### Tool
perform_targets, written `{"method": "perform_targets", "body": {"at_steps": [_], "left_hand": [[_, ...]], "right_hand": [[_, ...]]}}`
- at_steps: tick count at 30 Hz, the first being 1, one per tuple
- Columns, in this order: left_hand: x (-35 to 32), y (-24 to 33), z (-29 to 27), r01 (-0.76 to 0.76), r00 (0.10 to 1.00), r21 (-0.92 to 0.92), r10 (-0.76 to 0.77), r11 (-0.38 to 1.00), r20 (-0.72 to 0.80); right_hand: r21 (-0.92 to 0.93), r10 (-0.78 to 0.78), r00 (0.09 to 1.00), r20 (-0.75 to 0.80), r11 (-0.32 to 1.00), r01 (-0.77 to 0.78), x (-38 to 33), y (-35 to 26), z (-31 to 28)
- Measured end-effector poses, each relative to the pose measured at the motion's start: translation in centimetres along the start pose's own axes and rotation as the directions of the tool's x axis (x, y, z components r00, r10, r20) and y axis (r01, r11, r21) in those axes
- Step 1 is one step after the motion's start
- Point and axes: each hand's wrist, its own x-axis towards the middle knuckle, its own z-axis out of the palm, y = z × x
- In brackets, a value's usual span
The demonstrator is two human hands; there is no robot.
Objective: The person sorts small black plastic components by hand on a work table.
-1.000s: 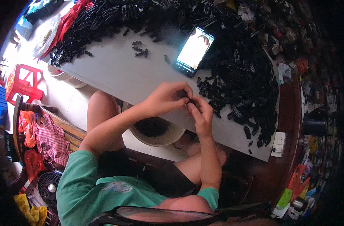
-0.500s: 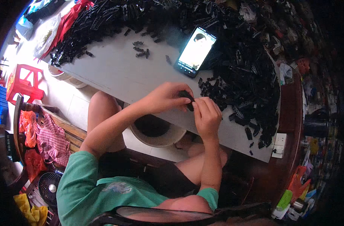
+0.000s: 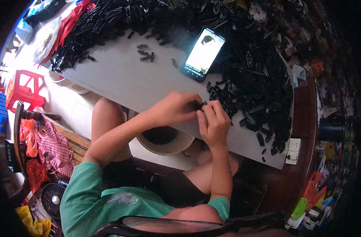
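Note:
Both my hands meet above the near edge of a pale table (image 3: 113, 75). Between the fingers of my left hand (image 3: 174, 108) is a small black plastic part (image 3: 194, 105), partly covered by those fingers. My right hand (image 3: 215, 124) is closed, thumb and fingertips pinching at the right end of the same part. Its exact kind is too hidden to tell. Just beyond my right fingers lies a heap of small black plastic pieces (image 3: 251, 85). A few loose black pieces (image 3: 145, 54) sit apart, farther left on the tabletop.
A lit phone (image 3: 204, 53) lies tilted against the black heap. Below the table edge stands a pale bucket (image 3: 168, 148) with dark contents. At left are a red stool (image 3: 24, 91), a wooden bench (image 3: 70, 144) and a fan (image 3: 53, 199). A power socket (image 3: 293, 150) is at the table's right.
My right thumb has shifted left toward my left fingers, and my left hand has turned slightly over the black part. The part is now more covered.

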Motion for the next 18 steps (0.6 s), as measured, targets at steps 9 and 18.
{"method": "perform_targets", "body": {"at_steps": [9,18], "left_hand": [[0.0,0.1,-0.4,0.02,1.0,-0.065,-0.021,0.998,-0.018],[0.4,-0.7,0.1,0.0,0.999,-0.345,-0.016,0.939,-0.044]], "right_hand": [[0.22,0.121,0.992,-0.046,0.969,-0.108,0.2,0.5,-0.1],[0.207,-0.009,0.985,-0.171,0.977,0.045,0.2,0.3,-0.6]]}}
